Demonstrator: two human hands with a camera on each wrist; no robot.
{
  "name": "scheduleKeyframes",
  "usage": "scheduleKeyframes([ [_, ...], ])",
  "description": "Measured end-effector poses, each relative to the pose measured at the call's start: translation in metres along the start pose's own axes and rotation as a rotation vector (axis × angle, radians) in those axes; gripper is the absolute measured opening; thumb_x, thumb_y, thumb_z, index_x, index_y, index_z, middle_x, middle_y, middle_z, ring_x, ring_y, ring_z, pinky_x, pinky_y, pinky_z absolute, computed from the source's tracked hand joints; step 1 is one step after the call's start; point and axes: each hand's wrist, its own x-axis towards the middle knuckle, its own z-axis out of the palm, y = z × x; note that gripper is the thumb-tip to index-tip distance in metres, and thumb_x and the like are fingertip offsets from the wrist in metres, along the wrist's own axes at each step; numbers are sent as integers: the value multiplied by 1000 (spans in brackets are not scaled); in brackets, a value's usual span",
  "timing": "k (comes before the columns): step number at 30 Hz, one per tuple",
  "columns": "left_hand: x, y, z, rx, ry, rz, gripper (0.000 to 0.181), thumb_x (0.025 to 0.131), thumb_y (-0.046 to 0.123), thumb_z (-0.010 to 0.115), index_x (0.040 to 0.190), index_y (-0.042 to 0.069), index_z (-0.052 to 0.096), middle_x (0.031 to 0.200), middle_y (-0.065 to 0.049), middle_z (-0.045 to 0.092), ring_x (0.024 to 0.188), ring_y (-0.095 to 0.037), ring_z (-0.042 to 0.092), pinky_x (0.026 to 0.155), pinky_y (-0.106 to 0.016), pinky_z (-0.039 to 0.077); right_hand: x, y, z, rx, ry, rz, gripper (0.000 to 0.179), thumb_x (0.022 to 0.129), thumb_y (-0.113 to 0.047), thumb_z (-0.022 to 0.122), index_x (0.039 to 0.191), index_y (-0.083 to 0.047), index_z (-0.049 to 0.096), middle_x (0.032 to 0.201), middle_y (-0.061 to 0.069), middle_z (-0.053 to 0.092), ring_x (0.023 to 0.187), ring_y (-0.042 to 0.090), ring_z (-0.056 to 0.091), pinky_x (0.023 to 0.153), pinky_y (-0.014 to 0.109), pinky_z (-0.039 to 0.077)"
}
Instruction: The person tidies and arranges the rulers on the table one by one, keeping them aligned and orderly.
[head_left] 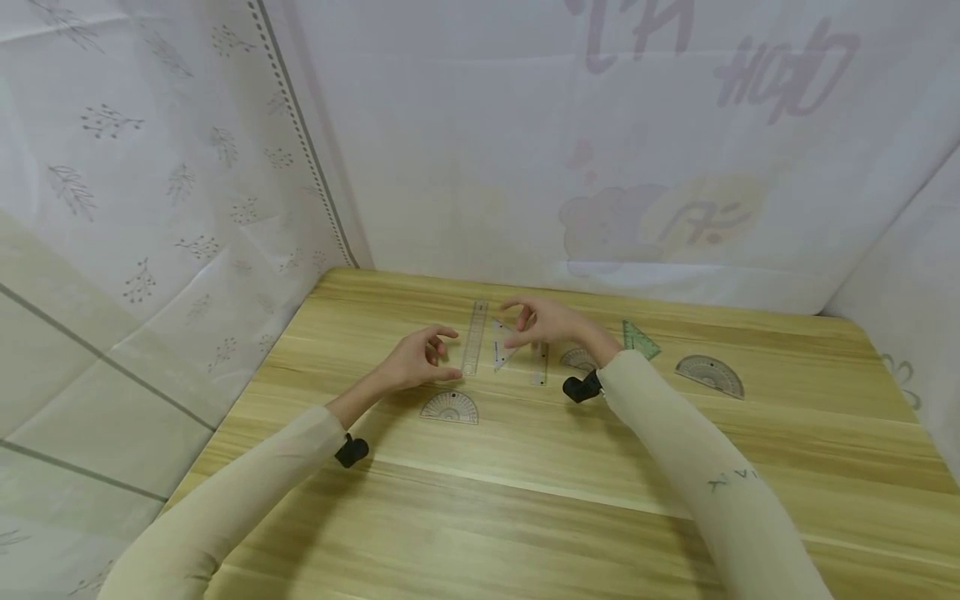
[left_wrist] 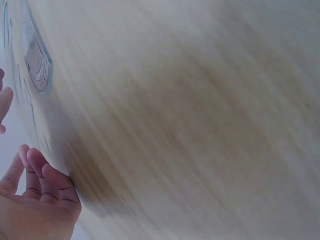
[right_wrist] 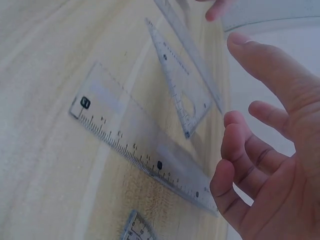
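Observation:
My left hand [head_left: 420,360] hovers with loosely curved fingers and holds nothing. Its thumb is close to the lower end of a clear ruler [head_left: 476,337], and a clear protractor [head_left: 450,407] lies just below it. Above a small clear set square [head_left: 501,350] is my right hand [head_left: 547,323], with thumb and fingers spread apart and nothing between them. The right wrist view has the set square [right_wrist: 172,75] flat on the table between two rulers. The nearer ruler [right_wrist: 145,145] is partly covered by the right hand in the head view.
To the right lie a clear protractor [head_left: 577,359] partly behind the right wrist, a green set square [head_left: 640,342] and a larger protractor [head_left: 710,376]. The wooden table [head_left: 480,517] meets patterned white cloth [head_left: 465,167] at the back and left.

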Motion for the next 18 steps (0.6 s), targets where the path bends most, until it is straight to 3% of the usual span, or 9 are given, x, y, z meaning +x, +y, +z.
scheduleKeyframes([
  [7,2,0,2,5,-1,5,69,80,13,90,137,-4,54,98,-14,59,79,-20,54,73,-32,47,9,8,-1,-25,24,0,74,90,-24,82,150,-2,45,100,13,57,87,24,52,72,35,45],
  [18,5,-6,4,44,13,20,73,77,18,92,137,-3,55,91,-10,59,75,-19,53,71,-31,47,21,5,1,-70,33,-2,74,89,-27,83,148,-1,48,94,11,57,78,22,53,71,36,46],
])
